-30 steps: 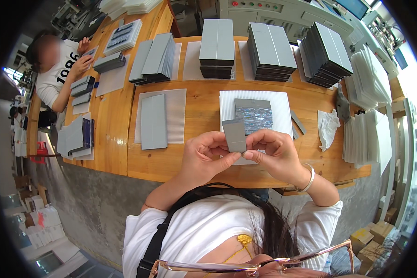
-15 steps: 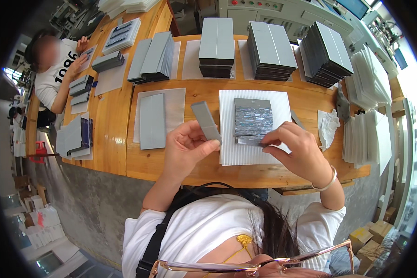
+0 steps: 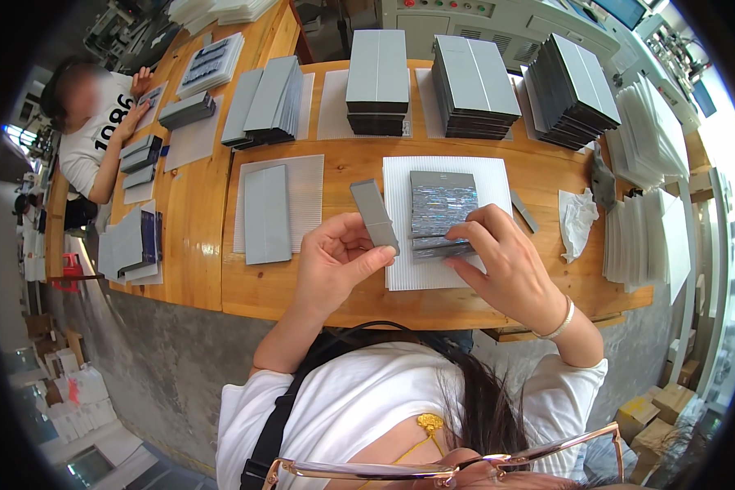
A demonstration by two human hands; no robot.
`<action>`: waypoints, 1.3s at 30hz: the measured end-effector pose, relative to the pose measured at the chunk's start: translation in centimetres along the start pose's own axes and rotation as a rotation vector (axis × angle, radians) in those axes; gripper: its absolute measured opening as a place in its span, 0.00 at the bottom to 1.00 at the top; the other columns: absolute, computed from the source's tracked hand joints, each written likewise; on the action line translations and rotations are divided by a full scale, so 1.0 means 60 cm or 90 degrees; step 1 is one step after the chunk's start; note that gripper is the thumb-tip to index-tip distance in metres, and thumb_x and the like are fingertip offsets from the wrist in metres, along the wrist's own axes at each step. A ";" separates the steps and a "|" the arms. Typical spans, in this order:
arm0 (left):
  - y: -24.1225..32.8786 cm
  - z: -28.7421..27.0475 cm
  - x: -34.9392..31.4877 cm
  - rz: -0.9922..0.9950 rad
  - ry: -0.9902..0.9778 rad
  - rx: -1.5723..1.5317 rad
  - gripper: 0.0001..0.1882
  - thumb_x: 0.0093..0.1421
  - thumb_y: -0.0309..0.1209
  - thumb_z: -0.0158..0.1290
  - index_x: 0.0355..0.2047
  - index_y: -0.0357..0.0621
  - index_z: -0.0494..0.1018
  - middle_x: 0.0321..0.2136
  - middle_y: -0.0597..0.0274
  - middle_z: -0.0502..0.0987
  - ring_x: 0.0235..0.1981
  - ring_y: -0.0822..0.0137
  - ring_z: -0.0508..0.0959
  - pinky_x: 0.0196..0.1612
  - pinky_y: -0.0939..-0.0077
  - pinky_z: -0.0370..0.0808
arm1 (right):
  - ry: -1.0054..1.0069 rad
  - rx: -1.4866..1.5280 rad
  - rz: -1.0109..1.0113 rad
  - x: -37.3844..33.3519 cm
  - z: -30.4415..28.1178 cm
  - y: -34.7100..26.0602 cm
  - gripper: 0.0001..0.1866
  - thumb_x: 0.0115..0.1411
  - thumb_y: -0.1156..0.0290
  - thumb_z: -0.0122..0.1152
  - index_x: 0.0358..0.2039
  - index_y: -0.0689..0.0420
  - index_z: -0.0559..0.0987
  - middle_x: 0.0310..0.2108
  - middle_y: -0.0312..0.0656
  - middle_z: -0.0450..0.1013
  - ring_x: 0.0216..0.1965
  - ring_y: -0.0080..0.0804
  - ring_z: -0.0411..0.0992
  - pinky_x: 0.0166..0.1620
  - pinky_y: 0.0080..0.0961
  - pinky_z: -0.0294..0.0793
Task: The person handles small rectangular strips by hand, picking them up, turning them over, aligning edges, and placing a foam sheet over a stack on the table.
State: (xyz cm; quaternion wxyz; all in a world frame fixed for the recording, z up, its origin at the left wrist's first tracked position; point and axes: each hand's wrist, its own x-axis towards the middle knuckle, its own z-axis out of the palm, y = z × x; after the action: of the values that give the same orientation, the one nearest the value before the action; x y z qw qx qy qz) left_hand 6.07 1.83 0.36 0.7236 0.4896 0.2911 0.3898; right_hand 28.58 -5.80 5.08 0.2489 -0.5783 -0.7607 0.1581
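Pinched upright between the thumb and fingers of my left hand [image 3: 335,265] is a narrow grey strip [image 3: 372,214], held just left of a white corrugated board [image 3: 400,276]. On that board lies a dark panel [image 3: 443,204] with a glittering, streaked surface. Along its near edge runs a separate narrow glittering strip [image 3: 428,247]. My right hand [image 3: 510,261] is over the board's right side, its thumb and forefinger closed at the right part of this strip. The fingers partly cover the strip's right end.
A grey panel [image 3: 267,214] rests on a translucent sheet at left. Grey panel stacks [image 3: 377,69] line the far side. At right are a loose thin strip [image 3: 524,212], crumpled white paper [image 3: 576,224] and upright white sheets [image 3: 641,241]. A co-worker [image 3: 98,122] sits at far left.
My right hand has shifted left and inward along the glittering strip, which now sits closer against the panel. My left hand has moved slightly right with the grey strip.
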 end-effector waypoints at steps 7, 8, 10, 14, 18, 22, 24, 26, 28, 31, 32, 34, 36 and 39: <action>-0.005 0.013 -0.004 0.008 -0.032 0.001 0.16 0.53 0.17 0.58 0.43 0.35 0.72 0.34 0.60 0.78 0.35 0.73 0.78 0.41 0.79 0.77 | 0.041 0.165 0.002 0.012 0.010 -0.008 0.18 0.47 0.75 0.68 0.39 0.59 0.74 0.35 0.44 0.69 0.36 0.39 0.71 0.39 0.29 0.73; -0.005 0.016 -0.004 0.004 -0.042 -0.007 0.16 0.54 0.17 0.58 0.43 0.35 0.72 0.34 0.60 0.78 0.36 0.73 0.78 0.42 0.79 0.76 | 0.048 0.259 0.005 0.013 0.011 -0.013 0.19 0.47 0.74 0.69 0.40 0.60 0.75 0.34 0.43 0.71 0.35 0.36 0.72 0.38 0.27 0.74; -0.004 0.024 -0.005 0.004 -0.057 -0.007 0.16 0.54 0.18 0.58 0.44 0.35 0.71 0.34 0.60 0.78 0.36 0.73 0.78 0.42 0.79 0.76 | 0.055 0.337 0.012 0.012 0.028 -0.012 0.19 0.47 0.75 0.70 0.40 0.61 0.75 0.33 0.42 0.72 0.34 0.33 0.73 0.38 0.25 0.75; -0.001 0.028 -0.006 -0.013 -0.091 0.004 0.17 0.54 0.19 0.59 0.45 0.35 0.70 0.35 0.61 0.77 0.37 0.73 0.78 0.43 0.78 0.76 | 0.035 0.576 0.090 0.015 0.043 -0.013 0.18 0.49 0.80 0.68 0.41 0.64 0.75 0.32 0.39 0.75 0.33 0.24 0.75 0.40 0.21 0.77; 0.003 0.031 -0.005 -0.036 -0.073 -0.018 0.17 0.54 0.20 0.59 0.44 0.36 0.70 0.36 0.61 0.77 0.38 0.72 0.78 0.43 0.78 0.76 | 0.015 0.618 0.116 0.012 0.048 -0.010 0.15 0.51 0.82 0.65 0.40 0.66 0.75 0.33 0.40 0.75 0.34 0.22 0.75 0.41 0.20 0.77; -0.003 0.027 -0.005 -0.029 -0.105 0.004 0.17 0.54 0.19 0.59 0.44 0.34 0.70 0.37 0.59 0.76 0.39 0.71 0.78 0.44 0.78 0.76 | 0.046 0.624 0.117 0.011 0.049 -0.011 0.13 0.51 0.82 0.65 0.38 0.67 0.76 0.34 0.40 0.75 0.34 0.23 0.74 0.41 0.20 0.77; -0.002 0.028 -0.007 -0.033 -0.104 0.007 0.17 0.54 0.19 0.59 0.44 0.34 0.69 0.37 0.59 0.76 0.39 0.71 0.78 0.45 0.78 0.76 | 0.048 0.621 0.119 0.010 0.047 -0.012 0.12 0.52 0.83 0.64 0.38 0.67 0.76 0.34 0.40 0.75 0.34 0.23 0.74 0.41 0.20 0.77; -0.003 0.030 -0.008 -0.018 -0.094 -0.002 0.16 0.54 0.19 0.58 0.43 0.33 0.70 0.36 0.59 0.76 0.39 0.71 0.78 0.45 0.78 0.76 | 0.044 0.601 0.127 0.008 0.046 -0.014 0.11 0.52 0.83 0.64 0.37 0.67 0.76 0.34 0.41 0.75 0.34 0.23 0.74 0.42 0.21 0.77; -0.005 0.032 -0.011 -0.005 -0.087 0.013 0.15 0.54 0.19 0.58 0.43 0.32 0.70 0.36 0.59 0.76 0.38 0.71 0.78 0.44 0.78 0.76 | 0.044 0.578 0.119 0.006 0.048 -0.012 0.11 0.52 0.83 0.64 0.37 0.67 0.76 0.34 0.41 0.75 0.34 0.23 0.74 0.42 0.21 0.77; -0.005 0.033 -0.013 0.008 -0.077 0.034 0.14 0.54 0.19 0.59 0.42 0.32 0.71 0.36 0.59 0.76 0.38 0.72 0.78 0.44 0.78 0.77 | 0.036 0.573 0.109 0.005 0.047 -0.010 0.11 0.53 0.82 0.63 0.37 0.68 0.76 0.34 0.41 0.75 0.34 0.22 0.73 0.42 0.21 0.77; -0.004 0.034 -0.014 0.009 -0.077 0.039 0.14 0.54 0.19 0.59 0.41 0.31 0.71 0.36 0.59 0.76 0.38 0.72 0.78 0.44 0.78 0.77 | 0.030 0.590 0.109 0.006 0.046 -0.010 0.11 0.53 0.82 0.63 0.37 0.68 0.76 0.34 0.41 0.75 0.34 0.22 0.73 0.42 0.21 0.77; -0.004 0.033 -0.014 0.011 -0.075 0.044 0.14 0.54 0.19 0.59 0.41 0.31 0.71 0.36 0.59 0.76 0.37 0.72 0.78 0.44 0.79 0.77 | 0.019 0.602 0.113 0.007 0.043 -0.011 0.11 0.53 0.83 0.63 0.38 0.68 0.76 0.34 0.41 0.75 0.35 0.22 0.73 0.43 0.21 0.77; -0.005 0.032 -0.014 0.012 -0.074 0.049 0.14 0.54 0.20 0.59 0.41 0.31 0.71 0.36 0.58 0.77 0.37 0.72 0.78 0.44 0.79 0.77 | 0.009 0.613 0.117 0.007 0.043 -0.011 0.11 0.53 0.83 0.63 0.38 0.69 0.76 0.34 0.41 0.74 0.35 0.22 0.73 0.43 0.21 0.76; -0.007 0.030 -0.012 0.011 -0.083 0.034 0.14 0.54 0.20 0.59 0.41 0.31 0.72 0.36 0.58 0.77 0.37 0.71 0.78 0.43 0.79 0.77 | 0.008 0.646 0.119 0.006 0.044 -0.009 0.11 0.53 0.83 0.63 0.38 0.69 0.76 0.34 0.41 0.74 0.35 0.22 0.73 0.44 0.21 0.76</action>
State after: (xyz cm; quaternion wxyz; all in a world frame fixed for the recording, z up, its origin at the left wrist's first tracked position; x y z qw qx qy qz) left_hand 7.27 0.26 0.63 0.7242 0.5354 0.2494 0.3558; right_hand 26.60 -5.47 3.26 0.4873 -0.4512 -0.5318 0.5255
